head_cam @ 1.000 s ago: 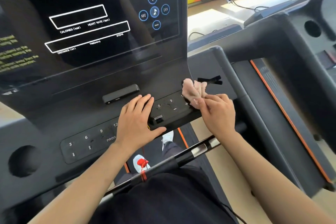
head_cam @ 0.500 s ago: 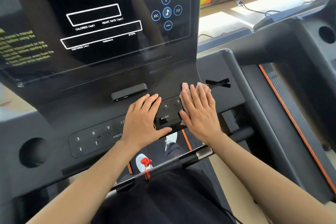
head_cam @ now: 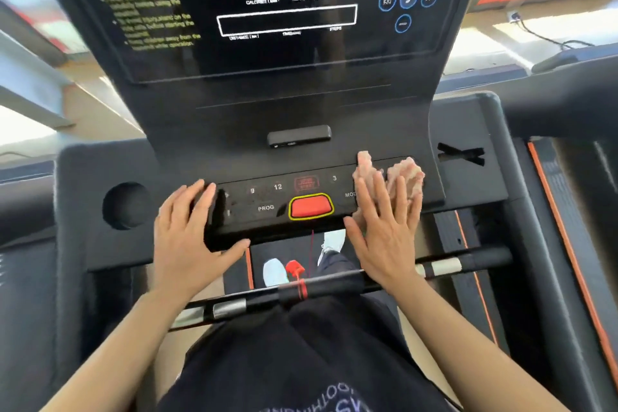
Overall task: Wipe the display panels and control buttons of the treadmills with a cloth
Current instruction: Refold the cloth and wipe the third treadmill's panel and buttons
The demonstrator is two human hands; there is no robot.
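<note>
While our right hand (head_cam: 384, 237), fingers straight and apart, is pressing the pink cloth (head_cam: 406, 174) onto the right end of the control panel (head_cam: 267, 196), covering the label after "MOD", our left hand (head_cam: 189, 242) is lying flat-fingered over its left end, beside "PROG", "12" and the red button (head_cam: 311, 207), under the display (head_cam: 284, 53) marked "CAUTION".

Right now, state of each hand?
Left hand: open, resting on the button panel.
Right hand: open, straight fingers pressing the cloth onto it.

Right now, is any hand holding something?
Nothing is gripped: the right hand presses flat on top of the cloth, the left hand rests on the button panel.
</note>
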